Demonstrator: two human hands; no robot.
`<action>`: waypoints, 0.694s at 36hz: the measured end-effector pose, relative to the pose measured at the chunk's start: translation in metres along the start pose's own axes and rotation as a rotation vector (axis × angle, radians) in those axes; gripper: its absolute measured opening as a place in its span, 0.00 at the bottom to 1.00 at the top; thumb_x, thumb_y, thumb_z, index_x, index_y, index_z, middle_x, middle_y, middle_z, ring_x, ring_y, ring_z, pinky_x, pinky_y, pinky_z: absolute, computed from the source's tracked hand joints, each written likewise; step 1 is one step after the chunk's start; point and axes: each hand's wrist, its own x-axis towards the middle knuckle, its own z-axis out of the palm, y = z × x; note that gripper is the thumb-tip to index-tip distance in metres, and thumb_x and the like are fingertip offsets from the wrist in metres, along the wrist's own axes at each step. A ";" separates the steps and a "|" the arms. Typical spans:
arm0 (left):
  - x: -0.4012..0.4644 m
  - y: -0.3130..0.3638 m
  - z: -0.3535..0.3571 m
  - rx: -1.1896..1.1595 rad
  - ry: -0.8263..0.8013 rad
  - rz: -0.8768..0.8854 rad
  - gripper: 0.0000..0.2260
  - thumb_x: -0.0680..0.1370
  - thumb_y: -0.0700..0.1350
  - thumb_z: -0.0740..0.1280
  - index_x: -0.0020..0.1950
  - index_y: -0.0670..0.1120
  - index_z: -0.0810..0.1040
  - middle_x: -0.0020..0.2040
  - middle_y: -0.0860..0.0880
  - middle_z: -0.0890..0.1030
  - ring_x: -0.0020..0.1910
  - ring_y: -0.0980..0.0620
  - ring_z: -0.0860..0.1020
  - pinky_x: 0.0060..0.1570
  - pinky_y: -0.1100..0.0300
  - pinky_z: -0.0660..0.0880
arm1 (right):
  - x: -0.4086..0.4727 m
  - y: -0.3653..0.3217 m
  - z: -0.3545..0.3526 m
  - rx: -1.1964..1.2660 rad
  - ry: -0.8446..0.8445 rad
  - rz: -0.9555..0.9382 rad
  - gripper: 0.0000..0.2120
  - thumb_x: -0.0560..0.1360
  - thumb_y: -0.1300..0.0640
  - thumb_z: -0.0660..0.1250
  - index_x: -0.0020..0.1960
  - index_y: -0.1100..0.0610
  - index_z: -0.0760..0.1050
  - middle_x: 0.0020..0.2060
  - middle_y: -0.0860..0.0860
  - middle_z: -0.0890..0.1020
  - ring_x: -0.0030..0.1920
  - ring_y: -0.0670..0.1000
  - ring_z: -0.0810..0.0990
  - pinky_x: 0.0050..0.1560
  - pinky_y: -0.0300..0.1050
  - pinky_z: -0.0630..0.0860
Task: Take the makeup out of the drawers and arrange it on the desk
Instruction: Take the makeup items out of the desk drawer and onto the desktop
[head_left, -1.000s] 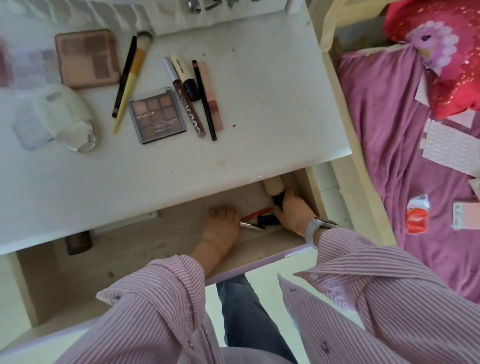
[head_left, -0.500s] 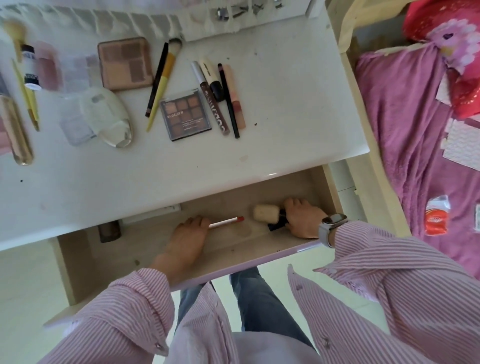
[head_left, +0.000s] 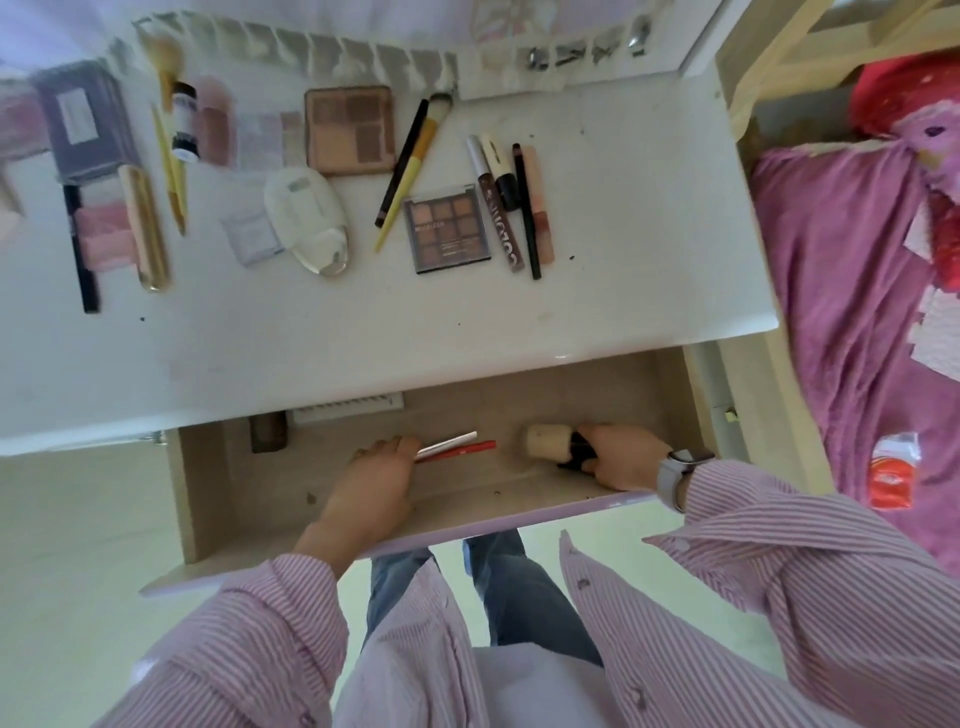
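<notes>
Two hands in open wooden drawer (head_left: 597, 499). Right hand (head_left: 621, 457) grips stubby black-handled powder brush (head_left: 550, 442): light, soft head, hold by handle. Left hand (head_left: 371, 480) fingers curled on silver and red pencils (head_left: 457, 446): thin, rigid, roll-prone. White desk (head_left: 597, 322) beyond.

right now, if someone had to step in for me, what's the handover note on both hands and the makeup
Left hand: in the open drawer, gripping a silver pencil and a red pencil.
Right hand: in the drawer, gripping the dark handle of a kabuki brush.
Done: palettes, brushes and tubes already lie in rows on the desk, among them the brown eyeshadow palette.
Left: lift these three out and set them on the desk; a dark brown tube and a white comb-like piece sit at the drawer's back.
</notes>
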 end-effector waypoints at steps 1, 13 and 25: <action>-0.003 0.000 -0.004 -0.007 0.015 -0.004 0.17 0.74 0.40 0.62 0.62 0.48 0.67 0.57 0.47 0.76 0.52 0.46 0.75 0.44 0.58 0.65 | -0.002 -0.001 -0.002 -0.012 -0.011 0.003 0.17 0.77 0.53 0.61 0.64 0.56 0.68 0.58 0.56 0.77 0.55 0.56 0.77 0.50 0.45 0.74; -0.052 -0.020 -0.052 -0.252 0.164 -0.081 0.09 0.77 0.42 0.61 0.55 0.51 0.68 0.51 0.50 0.76 0.40 0.51 0.73 0.37 0.61 0.68 | -0.048 -0.051 -0.055 0.031 -0.054 -0.133 0.14 0.77 0.56 0.62 0.61 0.57 0.69 0.58 0.54 0.77 0.56 0.53 0.76 0.47 0.38 0.67; -0.051 -0.067 -0.107 -0.698 0.542 -0.373 0.07 0.81 0.40 0.56 0.58 0.43 0.68 0.44 0.48 0.75 0.36 0.53 0.74 0.30 0.65 0.67 | -0.064 -0.136 -0.136 0.201 0.052 -0.307 0.08 0.77 0.56 0.63 0.54 0.58 0.69 0.43 0.48 0.73 0.44 0.49 0.73 0.41 0.40 0.67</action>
